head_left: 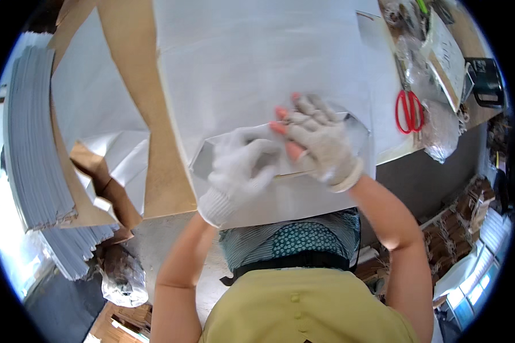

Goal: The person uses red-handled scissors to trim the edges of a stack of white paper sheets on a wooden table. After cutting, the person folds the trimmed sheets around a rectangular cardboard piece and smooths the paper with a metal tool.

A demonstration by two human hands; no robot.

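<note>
A large white paper bag (257, 63) lies flat on the table in front of me, its near end folded into a flap with slanted corners. My left hand (241, 163), in a white knitted glove, rests on the left part of that fold with its fingers curled. Whether the curled fingers pinch any paper is hidden. Over the fold's right part lies my right hand (320, 137), in a worn glove with bare fingertips. Its fingers are stretched out and slightly blurred, pressing on the paper.
Left of the bag lies another white paper bag (100, 91), its brown inside showing at the open end. A tall stack of grey-white sheets (34, 143) stands at the far left. Red-handled scissors (409, 111), a clear plastic bag (440, 131) and a dark mug (486, 83) are at the right.
</note>
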